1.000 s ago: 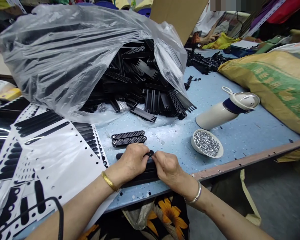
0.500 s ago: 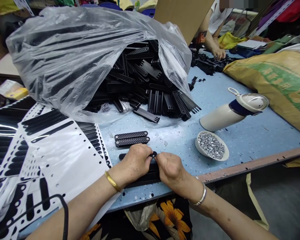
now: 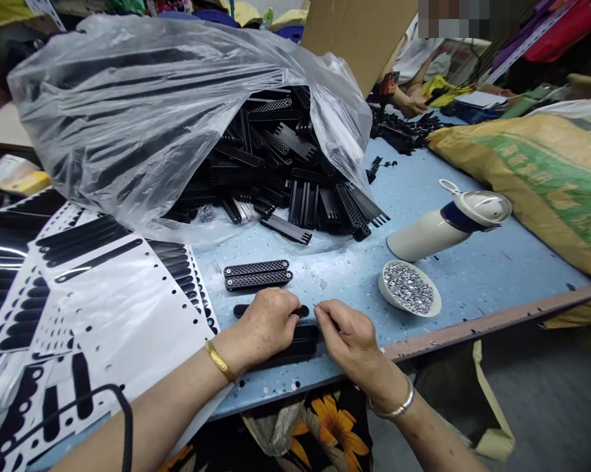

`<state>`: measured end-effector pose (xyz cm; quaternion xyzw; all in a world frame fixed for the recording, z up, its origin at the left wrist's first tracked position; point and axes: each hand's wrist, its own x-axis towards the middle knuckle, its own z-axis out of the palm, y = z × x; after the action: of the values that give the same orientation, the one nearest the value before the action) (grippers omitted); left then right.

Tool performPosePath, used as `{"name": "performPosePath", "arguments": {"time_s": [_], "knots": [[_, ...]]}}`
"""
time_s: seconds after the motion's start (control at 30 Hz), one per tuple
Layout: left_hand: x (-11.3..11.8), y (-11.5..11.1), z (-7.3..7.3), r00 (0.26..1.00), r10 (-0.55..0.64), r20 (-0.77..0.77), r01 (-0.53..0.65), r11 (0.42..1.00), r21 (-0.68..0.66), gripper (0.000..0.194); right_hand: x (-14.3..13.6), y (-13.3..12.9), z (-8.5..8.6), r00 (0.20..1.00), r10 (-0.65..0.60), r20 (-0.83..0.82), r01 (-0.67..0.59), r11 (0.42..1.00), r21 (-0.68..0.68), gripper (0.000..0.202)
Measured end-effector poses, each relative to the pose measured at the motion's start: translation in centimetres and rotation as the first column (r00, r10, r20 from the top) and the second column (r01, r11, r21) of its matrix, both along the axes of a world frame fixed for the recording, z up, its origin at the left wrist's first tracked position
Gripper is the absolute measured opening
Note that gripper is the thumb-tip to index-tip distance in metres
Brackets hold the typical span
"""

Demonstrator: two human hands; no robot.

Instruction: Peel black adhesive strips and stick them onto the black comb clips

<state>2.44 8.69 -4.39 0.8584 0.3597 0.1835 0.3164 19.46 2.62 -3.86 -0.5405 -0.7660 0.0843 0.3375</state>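
My left hand is closed on a slim black strip with rounded ends, both of which stick out past my fingers. Just to the right, my right hand is pinched, thumb against forefinger, apart from the strip. A tiny dark speck shows at its fingertips, too small to name. Below my left hand lie more black bars, partly covered by it. Behind it rest two black bars with a raised lattice pattern, side by side, a silver fastener at each end. A white bowl of small shiny metal pieces stands to the right.
A clear plastic bag spills black slotted parts across the back. White sheets bearing black strips cover the left side. A white bottle stands behind the bowl. A yellow sack and another person's hands are farther right.
My right hand has drawn back to the right, away from the strip's end, which it was touching. My left hand has stayed on the strip. The view has shifted slightly.
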Motion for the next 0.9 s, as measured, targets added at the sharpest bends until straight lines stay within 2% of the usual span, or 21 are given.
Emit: {"name": "performPosePath", "arguments": {"time_s": [0.13,0.2,0.47,0.9], "knots": [[-0.1,0.1,-0.1,1.0,0.003,0.03,-0.003,1.0,-0.003,0.009,0.3,-0.9,1.2,0.994,0.09,0.059,-0.078,0.981,-0.177,0.025],[-0.1,0.0,-0.1,0.999,0.007,0.044,-0.007,1.0,-0.006,0.01,0.2,-1.0,1.2,0.993,0.106,0.061,-0.091,0.975,-0.202,0.027],[-0.2,-0.1,0.2,1.0,0.021,0.015,-0.021,1.0,0.017,0.01,-0.5,-0.6,0.7,0.987,0.112,0.116,-0.112,0.994,-0.008,0.031],[-0.1,0.0,-0.1,1.0,0.022,0.013,-0.023,0.999,0.042,0.009,-0.3,0.2,1.3,0.971,0.114,0.21,-0.113,0.993,-0.018,0.034]]}}
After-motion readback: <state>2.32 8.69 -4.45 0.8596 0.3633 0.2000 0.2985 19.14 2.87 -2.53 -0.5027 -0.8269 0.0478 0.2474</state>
